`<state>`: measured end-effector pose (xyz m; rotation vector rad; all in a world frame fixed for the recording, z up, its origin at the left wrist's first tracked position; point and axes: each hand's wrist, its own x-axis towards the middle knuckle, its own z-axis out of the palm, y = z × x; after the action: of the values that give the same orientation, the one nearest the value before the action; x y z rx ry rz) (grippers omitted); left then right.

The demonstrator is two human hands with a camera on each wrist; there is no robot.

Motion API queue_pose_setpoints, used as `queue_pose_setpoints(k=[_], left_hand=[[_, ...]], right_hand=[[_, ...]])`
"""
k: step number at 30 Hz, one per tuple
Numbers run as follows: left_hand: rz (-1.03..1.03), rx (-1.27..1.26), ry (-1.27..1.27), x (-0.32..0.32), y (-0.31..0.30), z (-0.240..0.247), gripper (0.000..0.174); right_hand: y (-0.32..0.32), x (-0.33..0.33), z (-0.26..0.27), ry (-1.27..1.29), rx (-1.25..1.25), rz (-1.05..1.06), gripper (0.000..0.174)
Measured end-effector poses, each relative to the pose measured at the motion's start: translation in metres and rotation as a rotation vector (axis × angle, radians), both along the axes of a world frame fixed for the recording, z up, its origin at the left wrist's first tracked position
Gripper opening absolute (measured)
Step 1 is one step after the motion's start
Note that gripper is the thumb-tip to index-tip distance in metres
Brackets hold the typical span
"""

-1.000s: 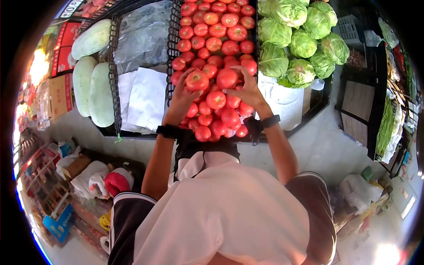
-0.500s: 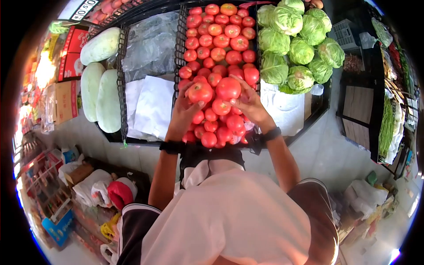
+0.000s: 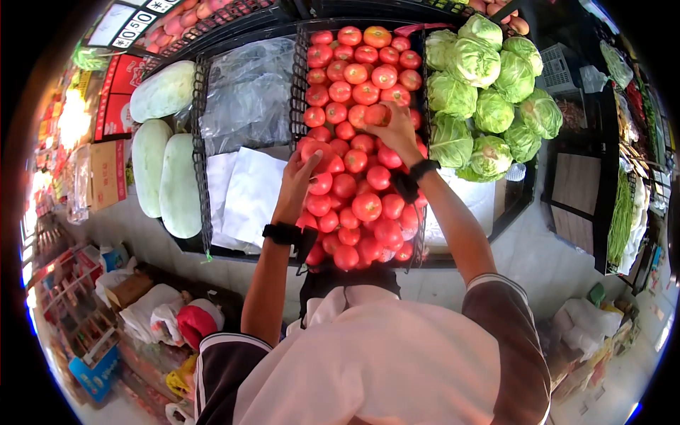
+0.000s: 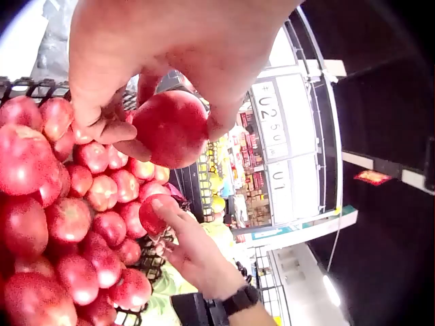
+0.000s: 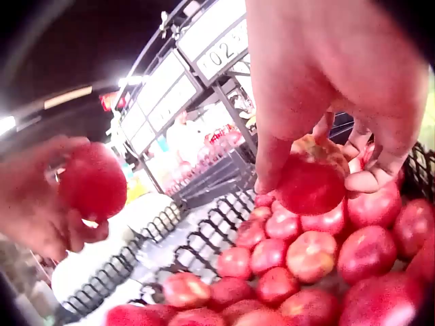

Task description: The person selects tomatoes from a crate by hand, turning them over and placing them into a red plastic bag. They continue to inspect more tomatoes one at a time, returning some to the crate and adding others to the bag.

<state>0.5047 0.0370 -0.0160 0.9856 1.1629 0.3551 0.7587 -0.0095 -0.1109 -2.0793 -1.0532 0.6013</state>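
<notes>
My left hand (image 3: pixel 296 183) grips a large red tomato (image 4: pixel 171 129) between thumb and fingers, over the left side of the tomato bin. Farther forward and to the right, my right hand (image 3: pixel 399 134) holds another tomato (image 5: pixel 312 187) by its sides, close over the neat rows at the back. Its stem end faces up into the palm in the right wrist view. Beneath both hands lie many loose tomatoes (image 3: pixel 366 207), heaped toward the front edge and lined up in rows farther back.
Black mesh dividers (image 3: pixel 300 85) flank the tomatoes. Cabbages (image 3: pixel 494 112) are piled to the right. On the left are plastic bags (image 3: pixel 248 95), white paper (image 3: pixel 251 188) and large pale-green gourds (image 3: pixel 182 185). Price signs (image 4: pixel 273 125) stand beyond the bins.
My hands were side by side, each on a tomato. The right hand has moved forward with its tomato to the back rows; the left keeps its tomato at the left side. The head view has shifted.
</notes>
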Motion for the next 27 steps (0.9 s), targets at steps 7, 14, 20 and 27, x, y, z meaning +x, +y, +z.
queue_pose_setpoints(k=[7,14,20,27], left_hand=[[-0.184,0.281,0.185,0.031,0.072,-0.033,0.06],[-0.492,0.989,0.669,0.09,0.154,-0.1,0.076],[-0.821,0.885,0.904,0.136,0.215,-0.136,0.08],[-0.87,0.853,0.869,0.134,0.235,-0.16,0.083]], right_hand=[[0.049,0.012,-0.052,-0.291,-0.283,0.007,0.066],[0.045,0.016,-0.074,-0.387,-0.225,0.081,0.083],[0.023,0.009,-0.026,-0.256,-0.201,0.024,0.063],[-0.025,-0.045,-0.053,0.107,-0.144,0.405,0.045]])
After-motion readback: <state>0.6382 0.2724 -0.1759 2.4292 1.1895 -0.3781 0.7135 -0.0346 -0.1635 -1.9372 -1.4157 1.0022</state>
